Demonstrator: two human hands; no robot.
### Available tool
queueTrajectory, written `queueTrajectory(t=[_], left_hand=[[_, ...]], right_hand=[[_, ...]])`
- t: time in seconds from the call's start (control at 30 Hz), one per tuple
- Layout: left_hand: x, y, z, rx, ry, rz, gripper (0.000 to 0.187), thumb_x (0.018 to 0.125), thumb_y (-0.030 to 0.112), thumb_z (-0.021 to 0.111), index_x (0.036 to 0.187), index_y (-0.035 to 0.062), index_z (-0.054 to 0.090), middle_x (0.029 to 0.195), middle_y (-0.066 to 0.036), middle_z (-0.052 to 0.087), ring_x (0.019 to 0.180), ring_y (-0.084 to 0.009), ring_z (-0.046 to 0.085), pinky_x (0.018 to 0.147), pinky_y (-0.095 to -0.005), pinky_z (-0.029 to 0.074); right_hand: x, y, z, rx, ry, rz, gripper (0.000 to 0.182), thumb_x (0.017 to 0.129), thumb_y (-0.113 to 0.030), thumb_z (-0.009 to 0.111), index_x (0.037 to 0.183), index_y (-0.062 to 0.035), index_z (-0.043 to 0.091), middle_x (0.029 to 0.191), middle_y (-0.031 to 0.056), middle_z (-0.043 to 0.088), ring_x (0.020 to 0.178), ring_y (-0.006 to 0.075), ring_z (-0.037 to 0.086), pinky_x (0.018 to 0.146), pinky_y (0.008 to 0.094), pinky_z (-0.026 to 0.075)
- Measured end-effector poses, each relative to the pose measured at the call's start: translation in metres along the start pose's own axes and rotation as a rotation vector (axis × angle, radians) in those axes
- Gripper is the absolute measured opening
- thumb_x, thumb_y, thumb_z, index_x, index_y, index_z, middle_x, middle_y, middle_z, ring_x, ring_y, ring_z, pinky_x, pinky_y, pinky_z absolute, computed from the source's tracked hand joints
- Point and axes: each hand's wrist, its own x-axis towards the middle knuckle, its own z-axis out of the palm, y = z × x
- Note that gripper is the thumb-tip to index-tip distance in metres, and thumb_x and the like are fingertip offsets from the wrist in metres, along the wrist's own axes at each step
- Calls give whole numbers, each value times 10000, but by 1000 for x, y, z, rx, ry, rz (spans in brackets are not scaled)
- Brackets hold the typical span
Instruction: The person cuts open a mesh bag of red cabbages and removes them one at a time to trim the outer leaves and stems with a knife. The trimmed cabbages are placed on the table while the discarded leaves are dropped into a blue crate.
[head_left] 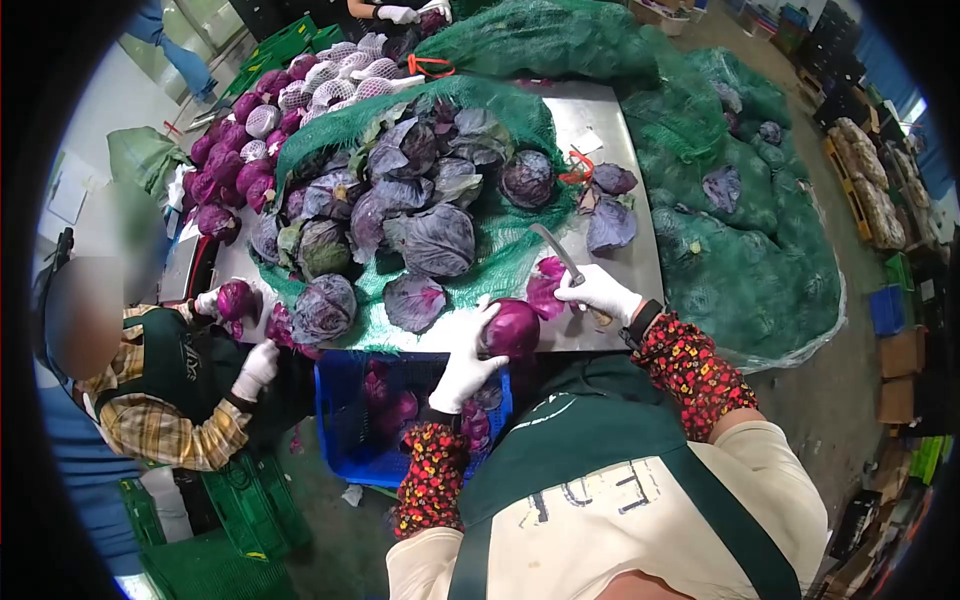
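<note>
My left hand (470, 352), in a white glove, is wrapped around a peeled, shiny red cabbage (512, 328) at the near edge of the metal table. My right hand (600, 295), also gloved, grips a curved knife (556, 245) whose blade points up and away to the left. A loose purple leaf (546, 290) lies between the cabbage and my right hand. Just beyond, unpeeled red cabbages (432, 238) with dull outer leaves are heaped on an open green mesh bag (510, 250). One detached leaf (414, 302) rests near my left hand.
Below the table edge stands a blue crate (345, 430) holding purple leaves. A co-worker's gloved hands (256, 370) are at the left, one with a small cabbage (236, 300). Trimmed cabbages (225, 170) pile up behind. Full green mesh sacks (730, 250) lie at the right.
</note>
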Motion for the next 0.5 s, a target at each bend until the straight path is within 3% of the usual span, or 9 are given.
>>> queueTrajectory(t=[0.07, 0.17, 0.27, 0.37, 0.4, 0.5], left_hand=[[-11, -5, -1, -71, 51, -50, 835, 664, 16, 794, 1396, 60, 394, 1524, -200, 258, 1424, -316, 237, 1166, -422, 207], [-9, -8, 20, 167, 376, -77, 816, 681, 270, 836, 1328, 8, 415, 1428, -232, 359, 1341, -346, 341, 1118, -429, 265], [0, 3, 18, 61, 443, -171, 760, 696, 249, 828, 1307, 10, 445, 1306, -183, 448, 1243, -301, 433, 1062, -422, 342], [-6, -16, 2, -358, 423, -217, 666, 732, 221, 802, 1288, 20, 496, 1245, -143, 510, 1157, -249, 512, 987, -384, 435], [-11, -42, -3, -532, 371, -201, 649, 773, 263, 765, 1314, 47, 478, 1240, -126, 523, 1146, -239, 525, 988, -394, 443], [-30, -29, -7, -1108, 440, -290, 699, 859, 452, 651, 1396, 80, 402, 1344, -121, 487, 1232, -269, 487, 1051, -455, 396]], right_hand=[[1, 3, 11, 61, 8, 14, 165, 820, -182, 719, 743, -78, 617, 650, -26, 570, 539, 52, 497, 504, 225, 406], [4, 3, 29, 33, -1, 13, 186, 818, -221, 722, 740, -92, 613, 654, -26, 569, 537, 57, 507, 500, 222, 408], [12, 12, 30, -15, 87, 28, 176, 842, -216, 712, 786, -90, 603, 654, -44, 532, 533, 50, 484, 494, 213, 396], [23, 31, 5, -48, 249, -17, 172, 820, -182, 723, 766, -67, 606, 628, -27, 552, 508, 57, 492, 466, 231, 393], [27, 40, -5, -27, 290, -80, 181, 801, -179, 735, 740, -63, 610, 622, -21, 562, 500, 60, 497, 457, 240, 398], [18, 28, -10, -3, 243, -55, 152, 812, -155, 719, 754, -71, 607, 627, -22, 561, 500, 55, 490, 454, 227, 388]])
